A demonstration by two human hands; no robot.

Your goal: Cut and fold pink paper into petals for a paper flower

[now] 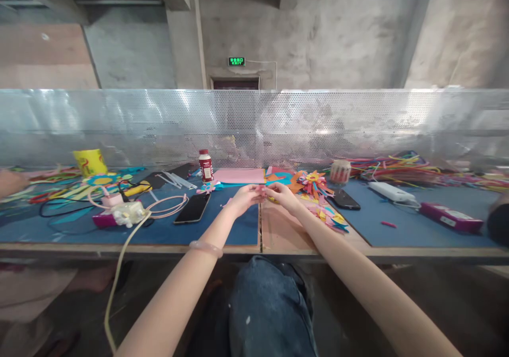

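My left hand [247, 198] and my right hand [281, 195] meet over the middle of the table, fingers closed and fingertips together. Whatever sits between the fingertips is too small to make out, though a bit of pink shows there. Just behind them lie pink paper sheets [239, 175]. To the right of my right hand is an orange paper flower [312, 181] with a yellow centre. Nearer to me are more cut paper pieces [328, 216] in pink, yellow and blue. A small blue and pink paper flower [210, 186] lies left of my left hand.
A red bottle [205, 166] stands behind the hands. Phones [193, 208] [345, 199] lie on either side. On the left are a power strip with cables [129, 212] and a yellow container [90, 162]. Coloured stems [397, 167] are heaped right, before a perforated metal screen [318, 129]. Another person's hand [10, 182] shows far left.
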